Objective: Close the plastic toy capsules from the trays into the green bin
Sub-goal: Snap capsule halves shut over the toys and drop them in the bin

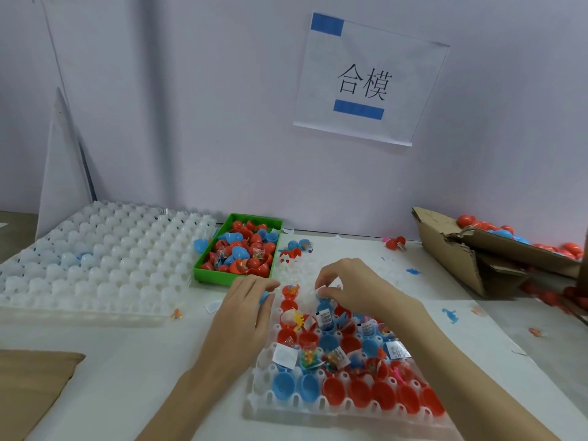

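Note:
A clear plastic tray [318, 405] in front of me holds several open red and blue capsule halves with small toys and paper slips in them. My left hand [245, 310] rests at the tray's far left corner, its fingers curled around a blue capsule [264, 296]. My right hand [353, 288] hovers over the tray's far rows and pinches a small blue capsule piece [321, 294] at its fingertips. The green bin [237, 249] beyond my left hand is filled with red and blue capsules.
A large empty white tray [95, 259] lies at the left. A torn cardboard box [477, 249] with red and blue capsules sits at the right. Loose capsules [396, 241], small toys and paper scraps dot the table. A brown sheet [28, 383] covers the near left corner.

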Demonstrator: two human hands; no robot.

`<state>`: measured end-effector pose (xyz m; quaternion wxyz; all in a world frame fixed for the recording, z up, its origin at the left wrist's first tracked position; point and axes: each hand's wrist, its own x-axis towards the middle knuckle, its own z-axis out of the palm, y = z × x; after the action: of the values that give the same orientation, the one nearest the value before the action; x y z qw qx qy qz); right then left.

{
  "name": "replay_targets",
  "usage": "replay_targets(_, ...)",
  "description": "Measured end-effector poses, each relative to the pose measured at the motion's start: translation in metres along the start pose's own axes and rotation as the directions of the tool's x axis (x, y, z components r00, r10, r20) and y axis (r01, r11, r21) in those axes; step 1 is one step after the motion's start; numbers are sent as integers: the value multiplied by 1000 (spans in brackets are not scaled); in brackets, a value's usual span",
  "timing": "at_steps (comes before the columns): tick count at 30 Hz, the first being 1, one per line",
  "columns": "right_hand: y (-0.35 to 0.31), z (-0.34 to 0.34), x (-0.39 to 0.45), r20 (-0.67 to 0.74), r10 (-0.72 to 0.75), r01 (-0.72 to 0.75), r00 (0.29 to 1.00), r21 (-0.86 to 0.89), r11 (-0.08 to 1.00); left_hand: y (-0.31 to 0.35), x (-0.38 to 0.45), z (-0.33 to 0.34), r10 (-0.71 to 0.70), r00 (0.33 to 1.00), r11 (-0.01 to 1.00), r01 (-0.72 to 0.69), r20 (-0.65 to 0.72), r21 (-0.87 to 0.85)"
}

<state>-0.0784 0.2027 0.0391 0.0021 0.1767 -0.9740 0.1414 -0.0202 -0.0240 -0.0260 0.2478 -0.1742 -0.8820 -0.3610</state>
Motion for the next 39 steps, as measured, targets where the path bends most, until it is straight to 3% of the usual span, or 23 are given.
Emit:
replay_targets(8, -7, -6, -5, -18, 35, -35, 999, -9, 999, 3, 0, -4, -1, 1000, 1000, 1, -3, -12)
replay_targets(11, -11, -10, -18, -203, 64, -42, 977, 111, 993, 6, -1, -7, 14, 1000, 1000, -14, -17, -22)
replay_targets(14, -17, -4, -42, -456, 110, 33, 883, 295, 955, 11, 0, -9, 22, 999, 1000, -23, -37, -19)
replay_targets(20, -9, 9, -61, -521, 196, 5, 831, 360, 933, 21, -1, -10, 124, 991, 992, -123, -41, 25)
replay_targets(24, -1, 4, -50, -461, 181, -48, 869, 286, 957, 22, -2, -8, 150, 987, 988, -148, -51, 41)
replay_targets(27, -1, -2, -29, -227, 95, -64, 969, 140, 988, 19, -2, -5, 151, 987, 986, -147, -54, 72)
replay_targets(31, 0, -6, -1, 6, 53, -53, 999, 10, 999, 14, -2, -6, 136, 989, 987, -130, -57, 95)
replay_targets(39, 10, -3, 19, 51, 10, -10, 999, -19, 1000, 9, 0, -8, 133, 988, 988, -126, -80, 90)
